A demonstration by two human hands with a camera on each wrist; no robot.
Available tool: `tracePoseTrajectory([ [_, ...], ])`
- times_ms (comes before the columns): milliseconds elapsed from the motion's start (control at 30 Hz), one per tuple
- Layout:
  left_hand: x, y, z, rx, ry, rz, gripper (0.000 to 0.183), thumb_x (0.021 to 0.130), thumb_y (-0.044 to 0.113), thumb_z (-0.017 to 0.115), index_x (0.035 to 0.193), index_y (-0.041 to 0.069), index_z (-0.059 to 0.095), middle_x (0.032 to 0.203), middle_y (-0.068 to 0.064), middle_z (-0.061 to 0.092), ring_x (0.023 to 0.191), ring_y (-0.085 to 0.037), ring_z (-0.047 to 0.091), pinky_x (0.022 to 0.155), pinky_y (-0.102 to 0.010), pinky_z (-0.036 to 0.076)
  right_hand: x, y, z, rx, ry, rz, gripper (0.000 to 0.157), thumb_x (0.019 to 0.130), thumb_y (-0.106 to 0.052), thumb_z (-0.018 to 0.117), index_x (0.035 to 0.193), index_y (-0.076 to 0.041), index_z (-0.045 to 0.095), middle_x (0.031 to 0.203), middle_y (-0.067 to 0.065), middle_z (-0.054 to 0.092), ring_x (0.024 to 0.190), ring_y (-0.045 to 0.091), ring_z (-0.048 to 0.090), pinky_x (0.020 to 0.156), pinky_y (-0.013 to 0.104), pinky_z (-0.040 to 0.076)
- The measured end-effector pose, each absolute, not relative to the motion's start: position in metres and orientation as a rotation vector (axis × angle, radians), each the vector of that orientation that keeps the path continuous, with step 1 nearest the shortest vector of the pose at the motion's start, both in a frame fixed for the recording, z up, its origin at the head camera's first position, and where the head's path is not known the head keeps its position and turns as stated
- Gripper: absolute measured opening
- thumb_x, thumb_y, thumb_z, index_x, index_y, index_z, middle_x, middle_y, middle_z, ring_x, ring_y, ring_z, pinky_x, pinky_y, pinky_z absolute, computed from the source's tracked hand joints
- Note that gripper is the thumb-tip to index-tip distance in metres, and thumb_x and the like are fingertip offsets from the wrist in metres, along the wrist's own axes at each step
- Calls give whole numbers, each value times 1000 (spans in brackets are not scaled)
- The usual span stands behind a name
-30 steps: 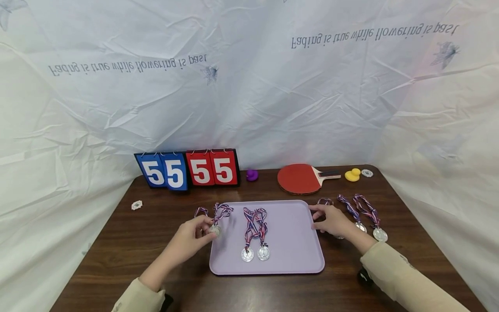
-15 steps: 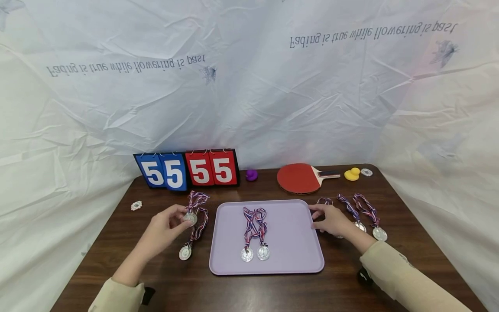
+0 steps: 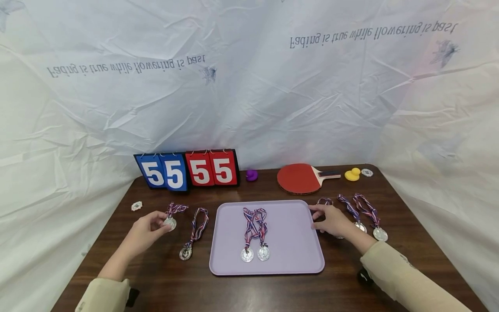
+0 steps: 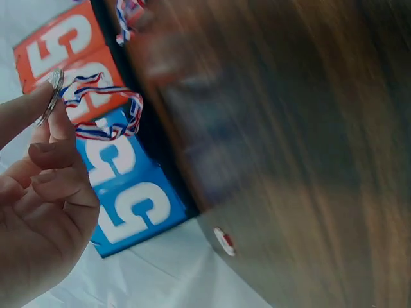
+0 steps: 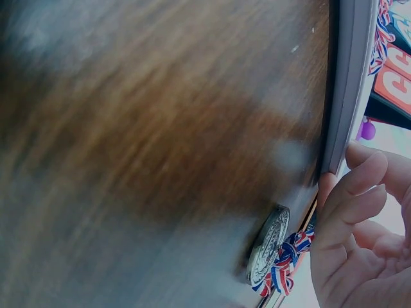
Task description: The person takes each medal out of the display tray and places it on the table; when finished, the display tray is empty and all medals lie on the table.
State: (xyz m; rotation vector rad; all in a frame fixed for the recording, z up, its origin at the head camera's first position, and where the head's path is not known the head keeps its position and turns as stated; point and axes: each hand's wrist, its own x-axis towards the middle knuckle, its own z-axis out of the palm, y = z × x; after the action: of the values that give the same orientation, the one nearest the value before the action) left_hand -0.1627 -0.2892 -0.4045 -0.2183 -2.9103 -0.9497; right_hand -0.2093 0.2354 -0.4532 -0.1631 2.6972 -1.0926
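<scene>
My left hand [image 3: 142, 234] pinches a silver medal [image 3: 170, 223] between thumb and fingers, over the table's left side. The medal's striped ribbon [image 4: 109, 131] hangs loose from the disc in the left wrist view. Between that hand and the tray lies another silver medal [image 3: 186, 252], its red, white and blue ribbon stretched away from me. Two more medals, the nearer-right one [image 3: 263, 253] included, rest side by side on the lilac tray [image 3: 294, 260]. My right hand [image 3: 331, 220] holds the tray's right rim, fingertips [image 5: 358, 154] on the edge, and partly covers a medal [image 5: 270, 247] beside it.
Right of the tray lie two further medals, one [image 3: 380, 234] farthest right. Along the back stand a flip scoreboard [image 3: 187, 170], a purple duck [image 3: 251, 175], a red table tennis bat [image 3: 299, 178] and a yellow duck [image 3: 352, 174]. A white chip [image 3: 137, 206] lies far left.
My left hand has moved left from the tray's left edge, carrying the medal by its disc. The medal on the table there has come into full view. The right hand stays on the tray.
</scene>
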Motion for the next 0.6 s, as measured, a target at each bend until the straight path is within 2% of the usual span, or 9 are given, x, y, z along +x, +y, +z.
tracePoseTrajectory([
  [333,-162,-302,-422,-183,-3036,-1051,29,81,22,67,101,5,58,76,-3,53,66,-15,48,55,-28,39,-208,234,-451,-162,2679,-1115,58,73,-8,72,127,-8,50,87,6,57,53,18,53,53,30,45],
  [600,-154,-309,-434,-296,-3126,-1150,25,80,19,66,98,4,58,74,-2,53,64,-13,47,55,-27,39,-209,234,-452,-142,2679,-1130,59,73,-7,72,127,-9,49,87,7,57,53,18,53,53,32,45],
])
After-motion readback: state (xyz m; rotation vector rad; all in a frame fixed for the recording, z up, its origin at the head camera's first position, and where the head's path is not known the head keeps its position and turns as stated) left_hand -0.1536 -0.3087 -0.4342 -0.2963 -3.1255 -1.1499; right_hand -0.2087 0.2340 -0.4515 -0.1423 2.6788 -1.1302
